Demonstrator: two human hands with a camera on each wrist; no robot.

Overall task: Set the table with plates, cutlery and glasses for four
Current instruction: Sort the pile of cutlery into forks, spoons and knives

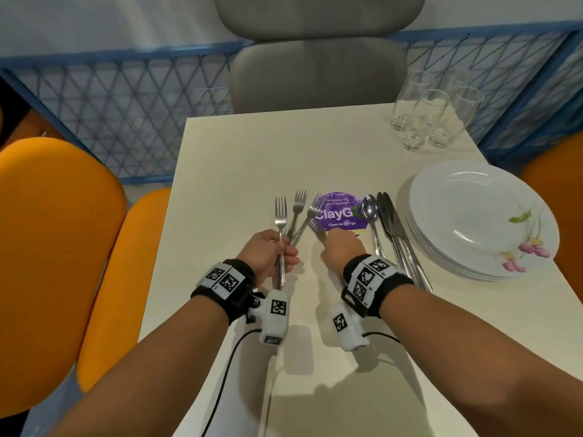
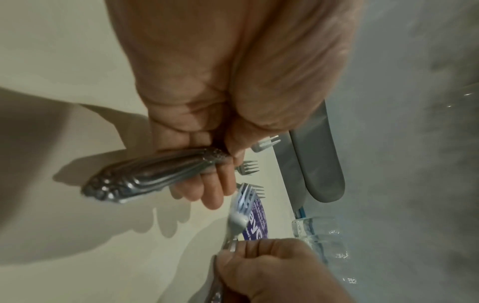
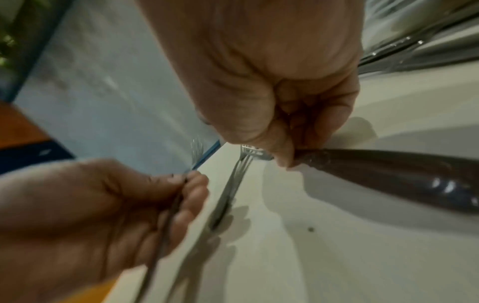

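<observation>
On the cream table [image 1: 239, 165], my left hand [image 1: 273, 253] grips the ornate handle of a fork [image 1: 280, 216], tines pointing away; the left wrist view shows the fingers curled round the handle [image 2: 145, 176]. My right hand [image 1: 340, 247] pinches a second fork [image 1: 316, 228] by its handle [image 3: 388, 176]. Two more forks [image 1: 299, 205] lie crossed between the hands. A spoon [image 1: 369, 209] and knives [image 1: 394, 231] lie to the right. Beyond them sit stacked white flowered plates [image 1: 479, 219], and clear glasses [image 1: 432, 118] stand at the far right corner.
A purple round sticker [image 1: 342, 209] is stuck on the table under the cutlery. A grey chair [image 1: 318, 67] stands at the far end and orange chairs [image 1: 53, 216] along the left. A blue lattice fence [image 1: 126, 115] runs behind. Wrist cables trail over the near table.
</observation>
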